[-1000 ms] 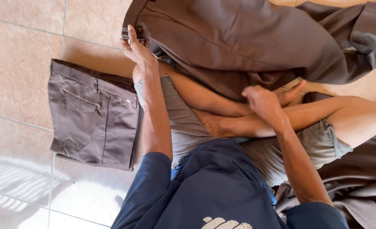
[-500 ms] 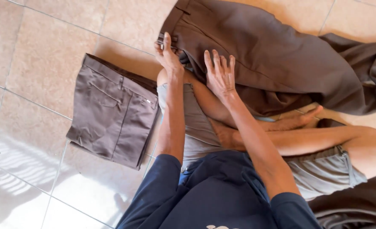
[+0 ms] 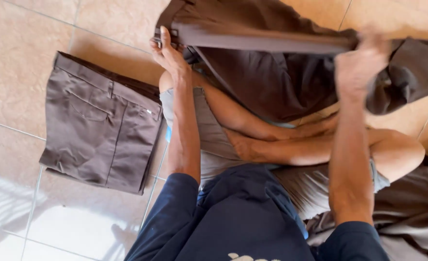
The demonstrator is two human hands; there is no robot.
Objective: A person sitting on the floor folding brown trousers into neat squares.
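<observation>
I sit cross-legged on a tiled floor with a pair of dark brown trousers spread in front of my knees. My left hand grips the left end of their waistband. My right hand, blurred, grips the same garment farther right and holds a fold of it lifted off the floor. A straight folded edge runs between the two hands. The cloth below it drapes over my shins.
A folded pair of brown trousers lies flat on the beige tile floor to my left. More brown cloth is heaped at my right hip. My bare legs and grey shorts fill the middle.
My right hand has moved from beside the left hand out to the right and lifted the cloth, stretching a fold between both hands. The left hand stays on the waistband.
</observation>
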